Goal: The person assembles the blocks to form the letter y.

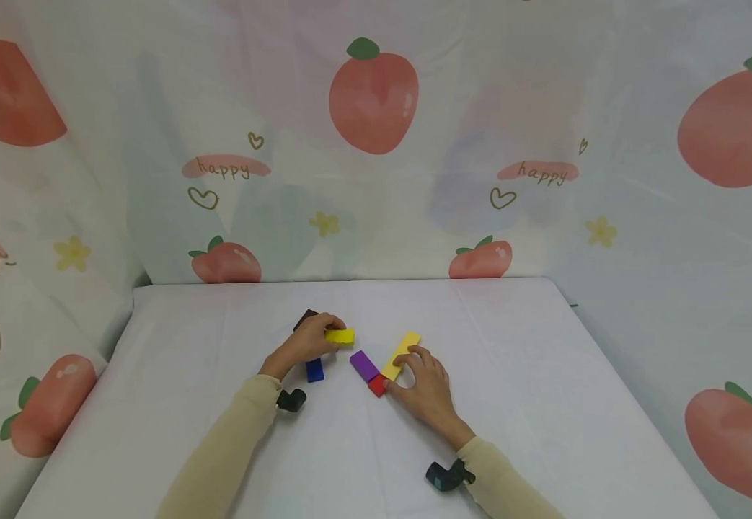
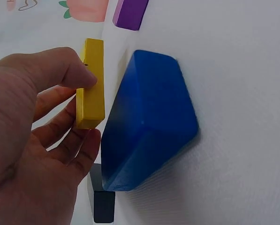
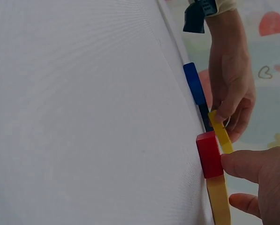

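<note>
My left hand (image 1: 307, 342) pinches a small yellow block (image 2: 95, 79) between thumb and fingers, above the table in the left wrist view. Close by it lie a blue block (image 2: 163, 98), big in the left wrist view, and a dark block (image 1: 306, 318), partly behind the hand. My right hand (image 1: 426, 386) is spread with bent fingers beside a V of blocks. Its thumb tip is right at the red block (image 3: 209, 154), and another fingertip is beside the long, paler yellow block (image 1: 401, 355). A purple block (image 1: 364, 366) meets the red one at the V's corner.
All the blocks are on a table (image 1: 512, 339) under a white cloth. Behind it hangs a curtain (image 1: 388, 209) printed with fruit. Black wrist devices (image 1: 291, 401) sit at both sleeve cuffs.
</note>
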`<state>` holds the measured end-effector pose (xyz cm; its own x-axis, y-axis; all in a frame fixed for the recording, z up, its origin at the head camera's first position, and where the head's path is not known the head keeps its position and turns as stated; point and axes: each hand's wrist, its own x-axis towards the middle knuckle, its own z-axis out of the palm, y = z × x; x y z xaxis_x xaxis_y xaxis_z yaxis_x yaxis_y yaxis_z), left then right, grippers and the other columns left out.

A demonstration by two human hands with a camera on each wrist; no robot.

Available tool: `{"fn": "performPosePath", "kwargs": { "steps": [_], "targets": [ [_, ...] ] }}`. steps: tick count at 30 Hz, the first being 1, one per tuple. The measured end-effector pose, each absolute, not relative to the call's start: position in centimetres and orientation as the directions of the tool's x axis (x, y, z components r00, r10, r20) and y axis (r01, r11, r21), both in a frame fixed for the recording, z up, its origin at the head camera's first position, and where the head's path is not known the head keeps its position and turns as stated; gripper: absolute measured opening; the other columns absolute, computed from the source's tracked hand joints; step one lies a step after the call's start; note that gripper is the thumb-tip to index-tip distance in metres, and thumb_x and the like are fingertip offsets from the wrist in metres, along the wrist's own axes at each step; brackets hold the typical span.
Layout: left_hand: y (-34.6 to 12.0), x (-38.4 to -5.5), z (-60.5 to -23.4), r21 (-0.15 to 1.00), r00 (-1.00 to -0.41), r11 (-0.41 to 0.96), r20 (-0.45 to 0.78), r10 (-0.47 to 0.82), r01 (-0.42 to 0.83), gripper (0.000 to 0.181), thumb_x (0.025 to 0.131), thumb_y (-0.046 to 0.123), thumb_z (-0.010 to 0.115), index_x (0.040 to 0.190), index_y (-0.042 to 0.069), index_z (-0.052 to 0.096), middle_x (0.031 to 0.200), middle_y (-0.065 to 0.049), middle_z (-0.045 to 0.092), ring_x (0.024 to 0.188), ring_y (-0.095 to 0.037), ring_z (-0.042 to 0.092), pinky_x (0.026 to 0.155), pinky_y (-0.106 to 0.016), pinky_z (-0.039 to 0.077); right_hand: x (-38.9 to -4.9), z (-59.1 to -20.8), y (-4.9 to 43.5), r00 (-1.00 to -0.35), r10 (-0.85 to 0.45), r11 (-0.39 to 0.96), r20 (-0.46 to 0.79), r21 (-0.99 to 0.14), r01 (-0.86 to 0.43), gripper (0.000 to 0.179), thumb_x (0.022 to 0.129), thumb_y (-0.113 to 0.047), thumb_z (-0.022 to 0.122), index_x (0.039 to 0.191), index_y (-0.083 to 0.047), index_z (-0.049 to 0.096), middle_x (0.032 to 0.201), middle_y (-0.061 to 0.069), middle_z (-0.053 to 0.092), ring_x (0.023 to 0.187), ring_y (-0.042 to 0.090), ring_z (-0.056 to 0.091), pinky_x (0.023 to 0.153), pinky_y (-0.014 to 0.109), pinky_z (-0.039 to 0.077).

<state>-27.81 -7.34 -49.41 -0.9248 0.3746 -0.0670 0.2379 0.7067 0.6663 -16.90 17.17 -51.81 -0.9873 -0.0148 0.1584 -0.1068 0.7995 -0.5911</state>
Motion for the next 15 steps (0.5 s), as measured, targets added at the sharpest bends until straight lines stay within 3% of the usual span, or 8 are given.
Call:
{"fn": "performPosePath", "kwargs": {
  "steps": [15],
  "targets": [
    [-7.48, -28.34, -49.7, 0.66, -0.893, 0.701, -0.101, 0.438, 0.269, 0.034, 0.084, 0.005, 0.072, 0.116, 0.012, 0.066, 0.116, -0.005, 0.065, 0.105, -0.02, 0.056, 0.105, -0.04, 0.046, -16.96, -51.87, 17.18, -0.988, -0.009, 0.804, 0.154, -0.587, -0.099, 0.035, 0.08, -0.036, 0.078, 0.109, -0.021, 0.065, 0.144, 0.011, 0.046, 0.135, 0.04, 0.04, 0.109, 0.063, 0.027]
  ]
}}
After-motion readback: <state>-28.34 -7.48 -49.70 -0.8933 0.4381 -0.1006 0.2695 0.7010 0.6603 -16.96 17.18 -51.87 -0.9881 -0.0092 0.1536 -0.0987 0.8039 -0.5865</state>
